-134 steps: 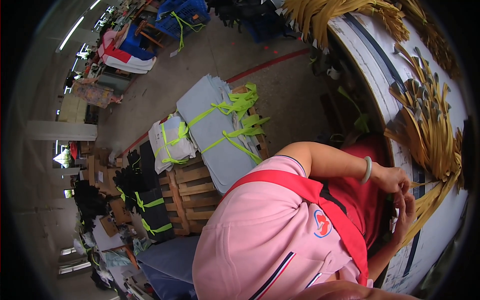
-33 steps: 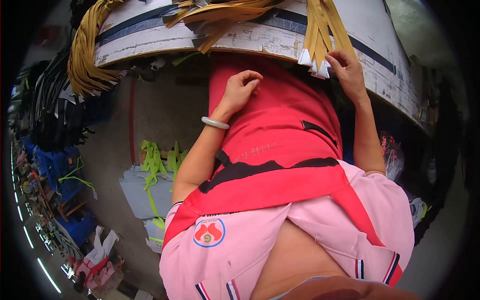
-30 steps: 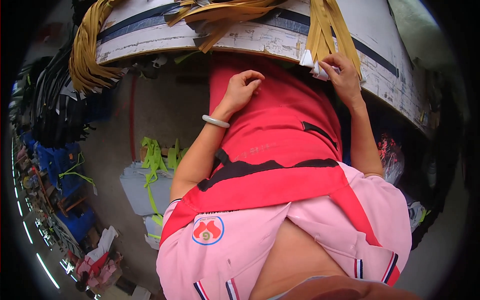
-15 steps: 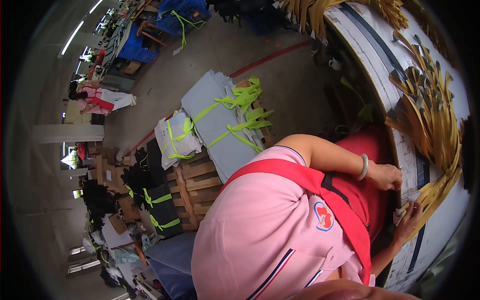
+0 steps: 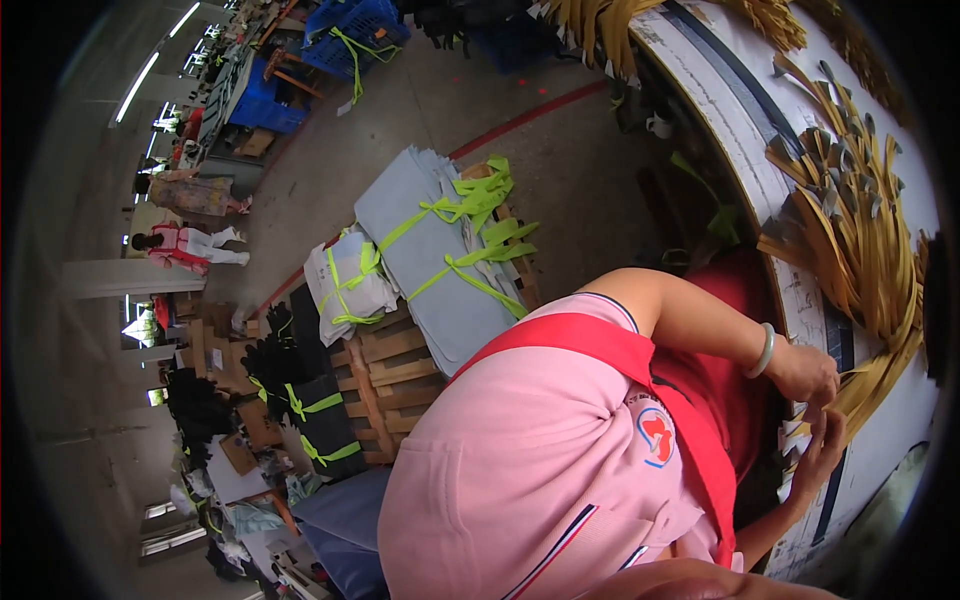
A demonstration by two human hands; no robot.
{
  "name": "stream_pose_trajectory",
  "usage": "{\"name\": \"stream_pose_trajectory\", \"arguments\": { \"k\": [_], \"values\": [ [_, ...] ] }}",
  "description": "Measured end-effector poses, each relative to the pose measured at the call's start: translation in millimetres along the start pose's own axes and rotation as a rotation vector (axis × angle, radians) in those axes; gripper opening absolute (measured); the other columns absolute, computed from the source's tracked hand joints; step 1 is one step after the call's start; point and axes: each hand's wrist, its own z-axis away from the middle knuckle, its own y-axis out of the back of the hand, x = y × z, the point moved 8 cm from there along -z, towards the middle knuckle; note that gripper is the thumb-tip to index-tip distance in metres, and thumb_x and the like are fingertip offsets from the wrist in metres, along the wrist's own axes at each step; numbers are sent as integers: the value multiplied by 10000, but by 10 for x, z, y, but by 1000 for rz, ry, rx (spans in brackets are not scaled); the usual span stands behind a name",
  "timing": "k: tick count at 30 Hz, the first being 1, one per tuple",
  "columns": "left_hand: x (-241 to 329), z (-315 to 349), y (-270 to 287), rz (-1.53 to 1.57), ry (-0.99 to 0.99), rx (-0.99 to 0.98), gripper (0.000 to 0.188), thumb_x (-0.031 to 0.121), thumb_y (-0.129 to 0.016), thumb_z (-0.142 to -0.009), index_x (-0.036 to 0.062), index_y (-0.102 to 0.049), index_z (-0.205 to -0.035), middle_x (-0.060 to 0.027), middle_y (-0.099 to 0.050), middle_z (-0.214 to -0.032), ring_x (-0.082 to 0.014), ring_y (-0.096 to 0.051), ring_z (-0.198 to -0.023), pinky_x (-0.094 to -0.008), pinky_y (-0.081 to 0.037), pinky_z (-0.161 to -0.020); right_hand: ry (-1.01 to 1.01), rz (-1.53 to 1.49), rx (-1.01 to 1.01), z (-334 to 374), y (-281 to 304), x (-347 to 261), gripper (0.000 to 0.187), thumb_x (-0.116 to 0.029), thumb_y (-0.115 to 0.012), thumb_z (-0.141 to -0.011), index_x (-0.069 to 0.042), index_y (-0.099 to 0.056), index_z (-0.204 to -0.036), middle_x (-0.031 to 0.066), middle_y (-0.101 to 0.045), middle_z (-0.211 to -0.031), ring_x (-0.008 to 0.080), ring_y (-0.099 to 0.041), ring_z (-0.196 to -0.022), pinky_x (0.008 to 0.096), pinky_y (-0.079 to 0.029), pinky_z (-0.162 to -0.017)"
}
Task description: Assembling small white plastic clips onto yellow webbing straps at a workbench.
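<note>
My left hand, with a pale bangle at the wrist, reaches over the table edge. Its fingers are pinched together against the fingertips of my right hand; what they grip, if anything, is hidden. My right hand curls around the ends of a bundle of tan strips, whose pale tips stick out beside its fingers. From there the bundle runs away across the white table into a larger fanned pile of tan strips with grey ends.
More tan strips hang over the table's far edge. Grey sheets tied with lime-green bands lie on a wooden pallet. Blue crates stand on the floor further off. Two people are in the background.
My left hand has moved right, over the strips, and now meets my right hand's fingers. The right hand has shifted only slightly. A second person has come into sight in the background.
</note>
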Motion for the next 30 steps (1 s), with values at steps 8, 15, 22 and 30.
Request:
{"name": "stream_pose_trajectory", "arguments": {
  "k": [8, 15, 22, 30],
  "values": [
    [-161, -175, 331, 611, 343, 273, 88, 40, -758, -739, 9, -704, -800, -76, -723, -773, -129, -659, -695, -275, -507, -645, -150, -649, 191, -190, 119, 482, 288, -238, -569, -1007, -12, -577, -1186, 17, -583, -1060, 104, -516, -959, 239, -401, -897],
    [-254, -103, 304, 718, 403, 313, 99, 46, -760, -744, -4, -698, -802, -76, -710, -752, -131, -668, -729, -271, -520, -669, -94, -656, 134, -364, 89, 356, 279, -269, -581, -1000, -21, -595, -1128, 5, -575, -990, 88, -502, -879, 221, -396, -824],
    [-257, -56, 410, 791, 425, 254, 158, 117, -796, -757, 6, -717, -836, -72, -722, -798, -128, -666, -754, -264, -515, -680, -113, -739, 173, -449, -14, 528, 229, -269, -649, -959, -52, -599, -1011, -16, -550, -878, 52, -453, -739, 193, -360, -680],
    [-157, -155, 442, 849, 374, 30, 158, 115, -789, -785, -1, -730, -874, -53, -729, -809, -99, -657, -750, -246, -509, -701, -149, -871, -97, -437, -82, 264, 159, -193, -645, -940, -62, -554, -941, -26, -523, -819, 52, -479, -705, 207, -391, -646]
  ]
}}
